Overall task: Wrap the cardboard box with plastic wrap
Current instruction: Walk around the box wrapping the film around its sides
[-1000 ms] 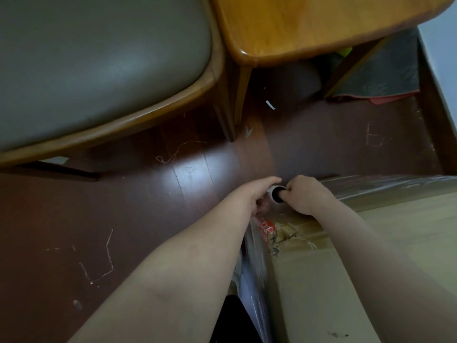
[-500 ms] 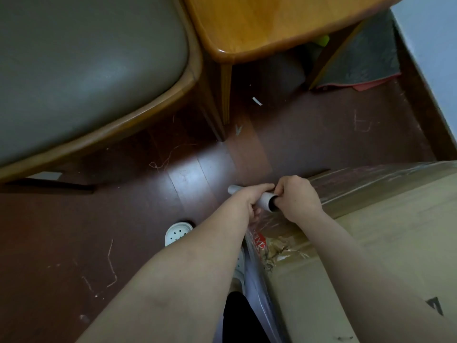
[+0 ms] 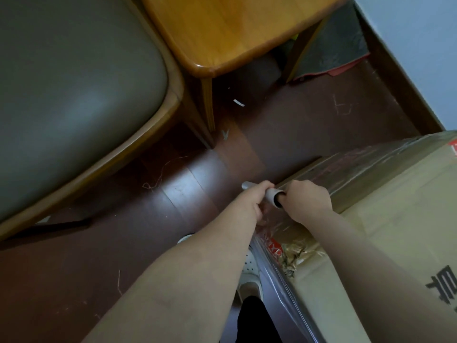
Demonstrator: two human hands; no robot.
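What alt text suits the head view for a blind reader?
A left hand and a right hand grip a plastic wrap roll at the corner of a cardboard box on a dark wooden floor. Clear film covers two of the box's sides. A padded chair and wooden table stand beyond.

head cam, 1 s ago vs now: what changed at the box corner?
The plastic wrap roll swung from end-on to lying crosswise, its far tip now poking out past the left hand, which went from resting beside it to gripping over it. The right hand kept hold of the near open end; the cardboard box stayed put.
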